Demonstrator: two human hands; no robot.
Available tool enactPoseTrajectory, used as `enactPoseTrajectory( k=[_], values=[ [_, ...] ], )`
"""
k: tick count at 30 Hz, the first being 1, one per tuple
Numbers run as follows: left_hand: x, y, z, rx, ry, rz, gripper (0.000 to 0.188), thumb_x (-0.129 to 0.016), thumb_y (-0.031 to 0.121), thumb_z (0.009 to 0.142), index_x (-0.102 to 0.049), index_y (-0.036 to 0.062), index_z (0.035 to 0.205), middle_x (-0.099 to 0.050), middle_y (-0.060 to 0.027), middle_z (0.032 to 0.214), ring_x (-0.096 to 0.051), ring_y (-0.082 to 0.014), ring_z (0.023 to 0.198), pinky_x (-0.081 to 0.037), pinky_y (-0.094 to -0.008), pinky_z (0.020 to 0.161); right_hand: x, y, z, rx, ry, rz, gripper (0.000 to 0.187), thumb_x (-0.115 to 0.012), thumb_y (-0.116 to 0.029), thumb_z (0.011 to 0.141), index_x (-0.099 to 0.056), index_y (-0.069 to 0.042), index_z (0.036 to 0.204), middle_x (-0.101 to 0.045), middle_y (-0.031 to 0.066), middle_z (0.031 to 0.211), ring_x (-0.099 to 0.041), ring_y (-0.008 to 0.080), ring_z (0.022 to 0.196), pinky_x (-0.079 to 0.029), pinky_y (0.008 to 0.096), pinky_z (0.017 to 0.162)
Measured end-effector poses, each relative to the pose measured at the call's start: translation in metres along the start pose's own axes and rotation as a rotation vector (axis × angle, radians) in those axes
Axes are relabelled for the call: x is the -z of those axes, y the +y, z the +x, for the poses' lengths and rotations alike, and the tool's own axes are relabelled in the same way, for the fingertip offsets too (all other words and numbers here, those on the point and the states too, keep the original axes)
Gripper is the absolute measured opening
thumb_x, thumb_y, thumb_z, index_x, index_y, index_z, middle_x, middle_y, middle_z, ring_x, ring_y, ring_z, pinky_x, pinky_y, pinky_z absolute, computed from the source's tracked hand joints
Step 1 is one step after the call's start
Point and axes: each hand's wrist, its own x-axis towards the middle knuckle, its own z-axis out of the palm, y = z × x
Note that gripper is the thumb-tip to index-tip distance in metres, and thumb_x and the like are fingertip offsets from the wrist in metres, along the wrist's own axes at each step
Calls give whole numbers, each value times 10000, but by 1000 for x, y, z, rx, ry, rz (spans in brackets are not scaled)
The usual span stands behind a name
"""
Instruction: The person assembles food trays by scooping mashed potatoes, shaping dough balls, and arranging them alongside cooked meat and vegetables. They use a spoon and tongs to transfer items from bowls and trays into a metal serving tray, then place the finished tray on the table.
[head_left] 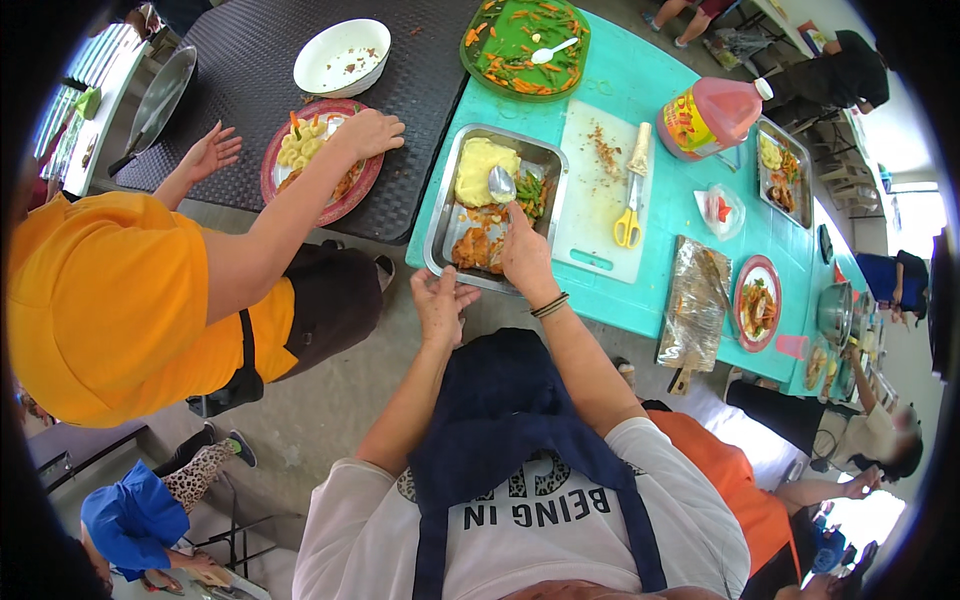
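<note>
A rectangular metal tray (435, 243) sits at the near left edge of the turquoise table. Pale yellow mash (483, 165) fills its far left part, cut green and orange vegetables (534, 198) lie at the right, and browned meat pieces (470, 250) are at the near end. Closed around a metal spoon (501, 184), my right hand (527, 253) reaches over the tray; the bowl of the spoon rests against the mash. My left hand (440, 310) grips the tray's near left corner, thumb by the rim and fingers partly hidden below.
Right of the tray lie a white cutting board (590, 225), yellow-handled scissors (628, 228), a foil-wrapped board (692, 305) and a large pink jug (705, 118). A green platter (525, 45) stands beyond. At left, a person in yellow (110, 300) reaches over a red-rimmed plate (350, 205).
</note>
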Motion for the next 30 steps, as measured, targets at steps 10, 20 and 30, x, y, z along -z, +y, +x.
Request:
enactPoseTrajectory(
  k=[10, 20, 30],
  values=[
    [3, 11, 5, -14, -111, 16, 578, -500, 47, 926, -208, 69, 1424, -563, -145, 955, -639, -242, 632, -591, -381, 584, 21, -23, 33, 87, -11, 2, 339, -478, -89, 889, -513, -25, 1220, -636, 244, 824, -613, 411, 719, -481, 495, 654],
    [0, 10, 2, 1, -87, -68, 587, -504, 41, 921, -224, 96, 1435, -570, -146, 1000, -647, -242, 684, -595, -384, 599, 3, -10, 46, 115, -52, -116, 375, -514, -86, 833, -537, -25, 1202, -631, 218, 715, -624, 393, 672, -491, 491, 630],
    [-4, 9, -2, 1, -70, -86, 589, -504, 36, 921, -223, 101, 1434, -581, -126, 969, -644, -231, 683, -591, -376, 603, 4, -16, 44, 122, -78, -133, 377, -511, -80, 831, -539, -26, 1202, -624, 217, 687, -628, 382, 656, -494, 483, 609]
  ],
)
